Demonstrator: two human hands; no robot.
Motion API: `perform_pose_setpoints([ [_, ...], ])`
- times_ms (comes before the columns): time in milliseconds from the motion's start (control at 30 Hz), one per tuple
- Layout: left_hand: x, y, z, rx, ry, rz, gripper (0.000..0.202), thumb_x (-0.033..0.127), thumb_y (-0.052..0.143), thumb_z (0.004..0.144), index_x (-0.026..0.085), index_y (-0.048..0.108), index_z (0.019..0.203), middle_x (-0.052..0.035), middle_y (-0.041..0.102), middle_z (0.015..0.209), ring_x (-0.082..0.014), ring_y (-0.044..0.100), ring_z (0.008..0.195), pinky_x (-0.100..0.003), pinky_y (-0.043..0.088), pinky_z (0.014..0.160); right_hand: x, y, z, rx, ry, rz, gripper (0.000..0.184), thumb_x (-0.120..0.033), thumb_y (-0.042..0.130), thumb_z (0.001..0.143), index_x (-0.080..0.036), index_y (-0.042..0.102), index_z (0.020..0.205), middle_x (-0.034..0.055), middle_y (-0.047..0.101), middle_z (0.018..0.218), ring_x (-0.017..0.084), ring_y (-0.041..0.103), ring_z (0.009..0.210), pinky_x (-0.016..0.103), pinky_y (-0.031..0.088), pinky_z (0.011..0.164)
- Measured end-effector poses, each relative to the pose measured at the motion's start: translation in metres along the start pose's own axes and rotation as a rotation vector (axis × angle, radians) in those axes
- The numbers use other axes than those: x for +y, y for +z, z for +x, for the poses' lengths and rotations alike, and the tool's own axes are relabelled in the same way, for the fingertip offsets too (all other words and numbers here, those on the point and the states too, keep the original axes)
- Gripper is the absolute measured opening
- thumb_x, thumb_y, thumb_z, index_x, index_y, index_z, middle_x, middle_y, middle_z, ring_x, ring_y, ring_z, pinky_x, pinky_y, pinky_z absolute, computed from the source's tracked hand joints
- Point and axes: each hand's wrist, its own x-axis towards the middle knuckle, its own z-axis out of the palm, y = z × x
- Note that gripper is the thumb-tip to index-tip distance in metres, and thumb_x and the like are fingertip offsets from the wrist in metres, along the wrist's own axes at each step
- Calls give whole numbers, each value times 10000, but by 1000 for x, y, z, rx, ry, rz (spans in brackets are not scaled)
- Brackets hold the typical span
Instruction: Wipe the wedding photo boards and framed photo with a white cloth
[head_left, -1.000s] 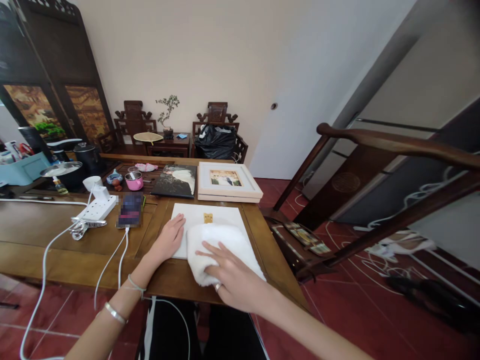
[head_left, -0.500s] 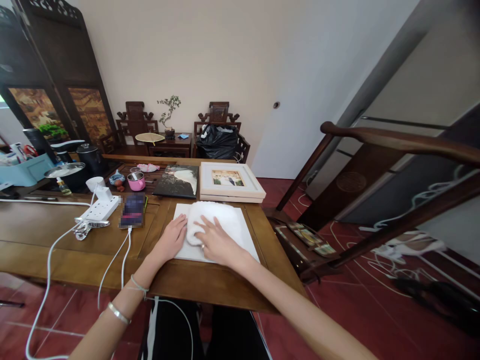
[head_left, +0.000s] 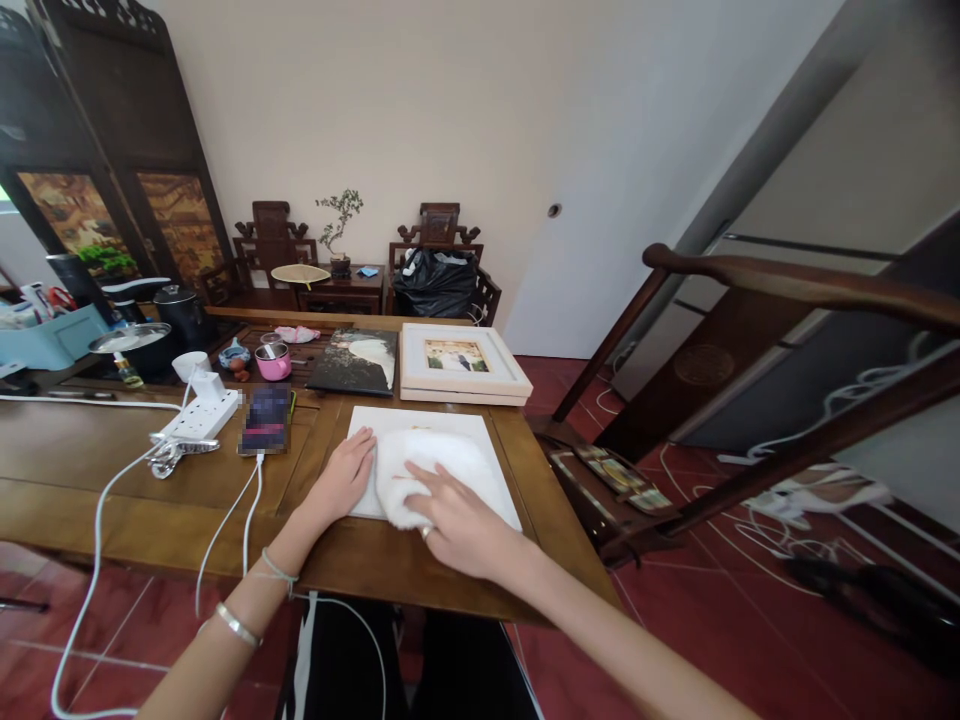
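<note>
A fluffy white cloth (head_left: 442,462) lies on a flat white board (head_left: 472,428) near the front edge of the wooden table. Pressing down on the cloth, my right hand (head_left: 450,520) grips its near part, fingers partly bent into the pile; a ring shows on one finger. My left hand (head_left: 346,475) rests on the board's left edge with its fingers stretched out, holding nothing. A small yellowish mark is visible on the board just beyond the cloth. The cloth and my right hand hide much of the board's surface.
Behind the board lie a white-framed picture (head_left: 517,375) and a dark photo panel (head_left: 352,362). To the left are a phone (head_left: 266,420) on a cable, a white power strip (head_left: 199,415) and a pink cup (head_left: 273,362). A wooden chair (head_left: 705,350) stands at right.
My right hand has drawn the white cloth toward me and slightly right, uncovering the board's far strip. My left hand stays at the board's left edge.
</note>
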Motion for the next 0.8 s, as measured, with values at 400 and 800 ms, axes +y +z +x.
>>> perform_pose_setpoints([
  [400,10,-10,1,87,-99,-204,491,332,249,928,74,430,1304,-131,409,1393,-187,362,1303,-372,264,1103,3,11,55,-4,60,-85,373,-72,453,720,-123,594,1062,166,451,1337,342,241,1316,601,170,1018],
  [800,8,-6,1,13,-80,-100,483,365,246,938,97,519,1232,-128,499,1322,-219,398,1280,-424,318,1067,0,-30,-7,-174,-155,59,339,-29,392,661,-182,643,828,81,658,924,221,560,1004,345,387,882],
])
